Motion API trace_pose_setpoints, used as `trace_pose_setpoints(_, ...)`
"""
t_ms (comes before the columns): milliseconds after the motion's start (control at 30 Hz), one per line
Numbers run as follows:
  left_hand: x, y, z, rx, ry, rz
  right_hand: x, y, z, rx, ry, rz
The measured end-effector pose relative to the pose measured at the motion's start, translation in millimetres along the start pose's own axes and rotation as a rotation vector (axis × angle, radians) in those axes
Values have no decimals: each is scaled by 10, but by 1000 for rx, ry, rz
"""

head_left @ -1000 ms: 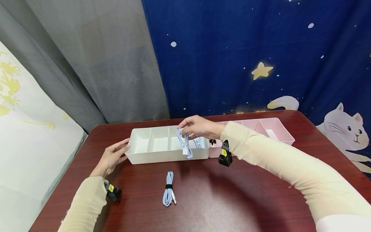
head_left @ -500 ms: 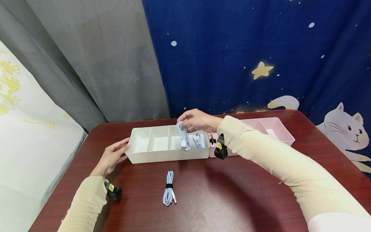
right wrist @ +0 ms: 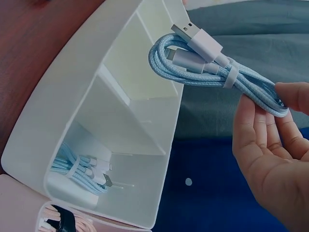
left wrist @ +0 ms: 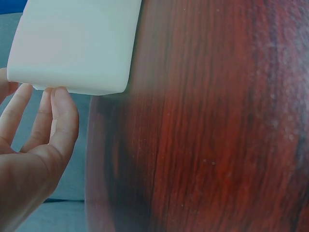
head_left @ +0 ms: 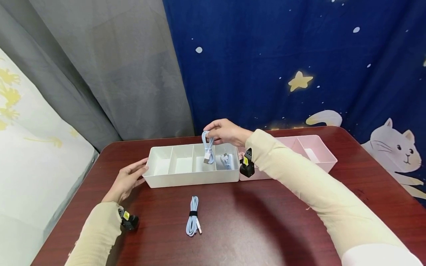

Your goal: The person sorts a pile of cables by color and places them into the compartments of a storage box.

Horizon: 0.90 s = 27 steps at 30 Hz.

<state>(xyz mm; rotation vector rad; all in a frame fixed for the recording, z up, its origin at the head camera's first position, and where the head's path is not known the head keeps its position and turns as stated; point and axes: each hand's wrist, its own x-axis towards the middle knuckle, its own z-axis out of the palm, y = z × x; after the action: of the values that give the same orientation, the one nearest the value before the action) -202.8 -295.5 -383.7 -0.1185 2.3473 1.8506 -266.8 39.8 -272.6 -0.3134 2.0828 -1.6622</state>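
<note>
My right hand [head_left: 229,132] pinches one end of a coiled light-blue USB cable [right wrist: 207,72], bound with a pale tie. The bundle hangs over the white divided box [head_left: 191,180], above its third compartment from the left, plugs lowest. In the box's rightmost compartment lies another coiled blue cable [right wrist: 79,169]. With extended fingers my left hand [head_left: 128,179] touches the left end of the box; the left wrist view has those fingers [left wrist: 65,118] against the end wall. A third blue cable [head_left: 192,216], strapped in black, lies on the table in front.
A pink divided box [head_left: 317,149] stands against the white box's right end, partly behind my right sleeve. Coiled pink cable [right wrist: 84,223] with a black strap is inside it. The dark red wooden table [head_left: 159,236] ends at curtains [head_left: 233,74] behind.
My right hand has risen and moved slightly away from me, lifting the cable from the box's front wall to over its compartment. The left hand has stayed in place.
</note>
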Motion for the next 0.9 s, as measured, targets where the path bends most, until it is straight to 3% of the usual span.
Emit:
trace_pose_setpoints(333,-1,1,-6,-14,-8,12,119,71,44,-12,35,24)
trace_pose_setpoints(900,0,-12,-16,-14,-16,8,258,224,137,-3,-12,88)
